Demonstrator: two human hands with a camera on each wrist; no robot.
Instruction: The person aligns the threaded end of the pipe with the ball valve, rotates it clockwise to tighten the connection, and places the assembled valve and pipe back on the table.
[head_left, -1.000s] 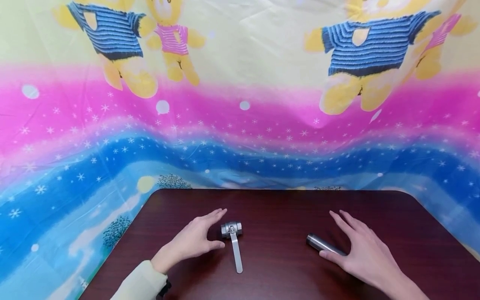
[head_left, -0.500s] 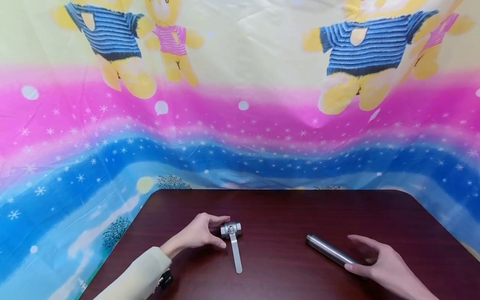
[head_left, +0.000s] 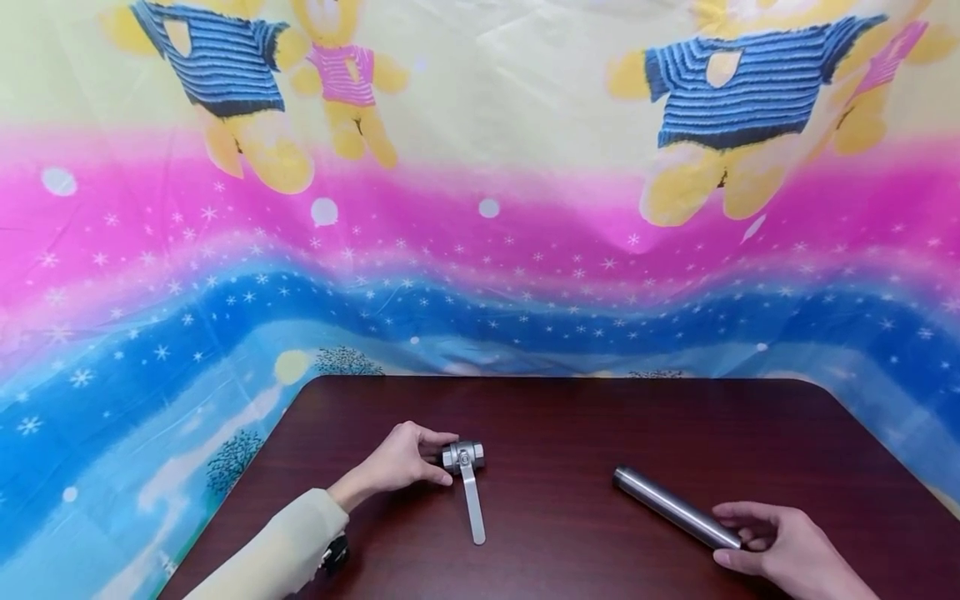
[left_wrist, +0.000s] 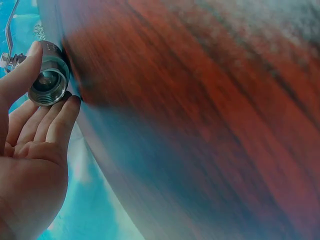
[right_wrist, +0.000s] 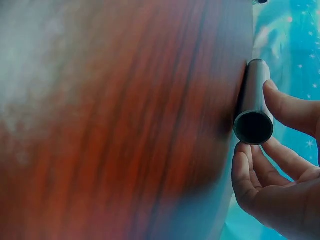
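On the dark wood table (head_left: pixel 547 517), a silver ball valve (head_left: pixel 467 457) lies with its flat lever pointing toward me. My left hand (head_left: pixel 399 460) holds the valve's left end between thumb and fingers. The left wrist view looks into the valve's threaded opening (left_wrist: pixel 48 87), thumb on its side and fingertips under its rim. To the right, a straight steel pipe (head_left: pixel 667 504) lies slanted, its near end pinched by my right hand (head_left: pixel 795 546). In the right wrist view the pipe's hollow end (right_wrist: pixel 256 90) faces the camera, thumb against one side and fingers curled at the other.
A printed cloth (head_left: pixel 487 275) with bears and snowflakes hangs behind the table and along its sides. The table's far edge (head_left: pixel 555 378) has rounded corners. Table surface lies between the valve and the pipe.
The left fingers have closed in on the valve's end. My right hand has moved back toward me along the pipe and now pinches its near end. Valve and pipe stay in place.
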